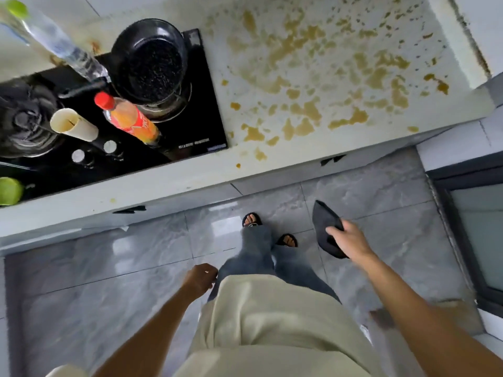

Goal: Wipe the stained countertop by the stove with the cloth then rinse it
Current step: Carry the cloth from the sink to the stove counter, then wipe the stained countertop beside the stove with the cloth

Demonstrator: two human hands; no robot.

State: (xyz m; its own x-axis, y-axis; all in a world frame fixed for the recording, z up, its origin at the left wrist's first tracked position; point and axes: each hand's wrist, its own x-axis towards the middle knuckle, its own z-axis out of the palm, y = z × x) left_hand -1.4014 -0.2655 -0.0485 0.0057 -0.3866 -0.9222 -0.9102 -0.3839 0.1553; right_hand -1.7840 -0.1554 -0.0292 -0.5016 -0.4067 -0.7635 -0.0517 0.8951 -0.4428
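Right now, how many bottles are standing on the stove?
2. A clear bottle with a green cap stands at the stove's back left, and an orange bottle with a red cap stands in front of the black pan. Others may lie beyond the frame.

A white bench [272, 170] is blotched all over with yellow-brown stains [307, 77]. Beside them sits a glossy black stove [190, 142] holding a black speckled pan [151, 61], a red-capped orange bottle [128, 119] and a cream tube [72, 125]. The cloth [325, 227] is dark charcoal. The floor [109, 268] is grey marbled tile. The person wears a beige shirt [266, 322], blue-grey jeans [258, 251] and black sandals [251, 219].
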